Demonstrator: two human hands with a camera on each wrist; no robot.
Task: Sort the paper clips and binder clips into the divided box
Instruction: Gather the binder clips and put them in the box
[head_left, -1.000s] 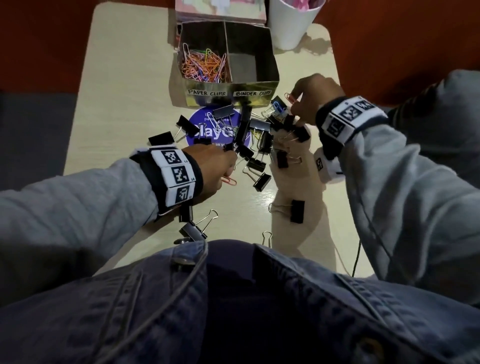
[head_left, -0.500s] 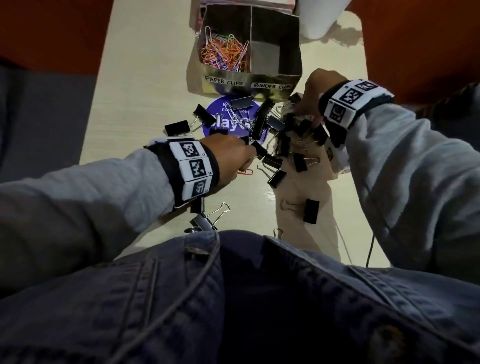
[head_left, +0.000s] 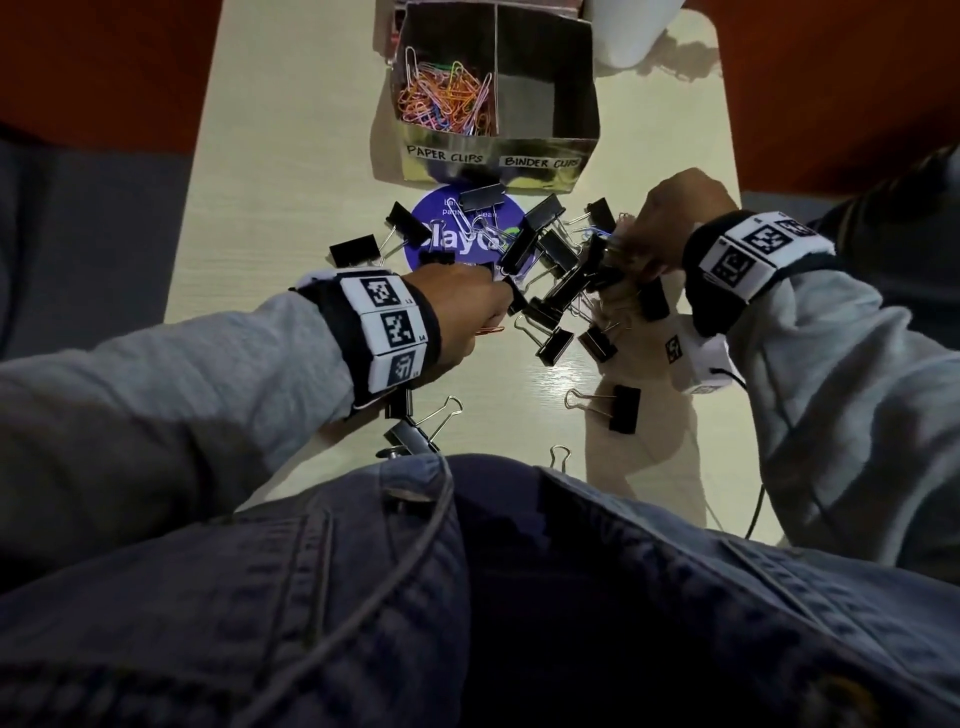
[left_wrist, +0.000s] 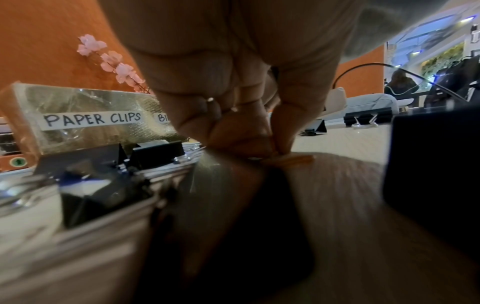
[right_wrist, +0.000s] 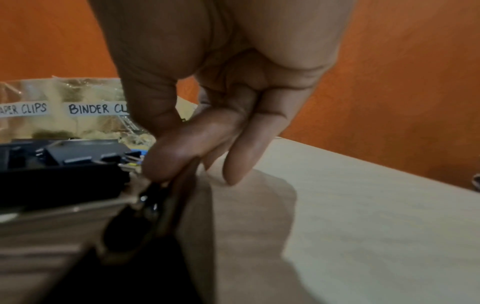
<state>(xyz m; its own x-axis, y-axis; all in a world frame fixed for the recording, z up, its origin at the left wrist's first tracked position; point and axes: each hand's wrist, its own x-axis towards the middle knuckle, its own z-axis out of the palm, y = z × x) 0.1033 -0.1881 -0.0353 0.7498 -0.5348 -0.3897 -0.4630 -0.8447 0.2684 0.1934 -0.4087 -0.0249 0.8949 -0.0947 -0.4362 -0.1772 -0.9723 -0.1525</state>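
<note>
- The divided box (head_left: 540, 166) stands at the far end of the table (head_left: 291, 156). Its compartment labelled PAPER CLIPS holds a heap of coloured paper clips (head_left: 444, 98); the one labelled BINDER CLIPS looks empty.
- By that, I judge the paper-clip half mostly done and the binder-clip half not begun.
- The black binder clips (head_left: 558, 270) lie scattered just in front of the box, some on a round purple sticker (head_left: 431, 221), with a few stragglers farther from the box, near the person.
- A few paper clips are left among them, close to the box front.
- The left hand (head_left: 462, 312), in front of the box on the paper-clip side, has thumb and fingertips (left_wrist: 241, 142) pinched together on an orange paper clip (left_wrist: 298, 158) lying on the table.
- The right hand (head_left: 660, 228), in front of the binder-clip side, has its fingers curled into the pile; they seem to grip a black binder clip (right_wrist: 145, 222), though blur hides the exact hold.
</note>
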